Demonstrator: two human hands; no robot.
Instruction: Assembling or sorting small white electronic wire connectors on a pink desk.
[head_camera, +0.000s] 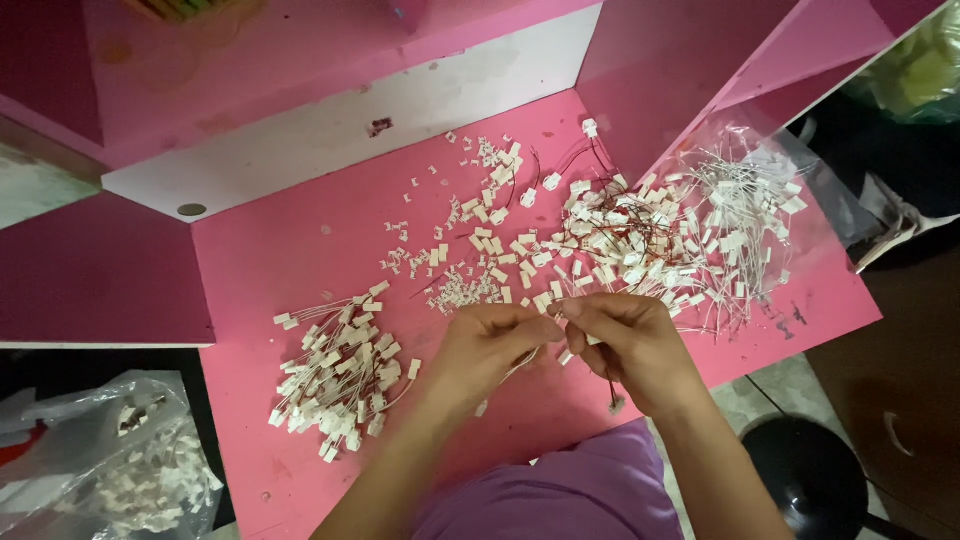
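Purple-clad lap (560, 500) lowest in view, just under the tabletop's (280, 250) near edge, forearms reaching up from it onto the pink surface.

Left hand (485, 345) and right hand (630, 340) meeting fingertip to fingertip just above that edge, both pinched shut on one small wired connector (556, 312). White plug end nipped between the two sets of fingertips; thin wire (600, 385) trailing down from the plug under the right palm, ending in a second small plug (617, 404) near the right wrist. Long axis of the piece running roughly from the fingertips back toward the lap. Neither hand clearly nearer the plug: both touching it, left from the left, right from the right.

Left of the left hand, well apart, a tidy bundle of white connectors with wires (335, 375). Beyond the fingertips, close by, a scatter of loose white housings (470, 250), spreading away from the lap. Beyond and to the right of the right hand, a tangled heap of wired connectors (620, 235), running on into a clear plastic bag (760, 215) lying open on the tabletop's right side. Nearest supply to the hands: the loose housings and the heap's near fringe, just past the fingertips.

Off the tabletop, far left of the lap, another clear bag of white parts (110, 470). Far right of the lap, a dark round object (810, 475) on the floor, kind not tellable.
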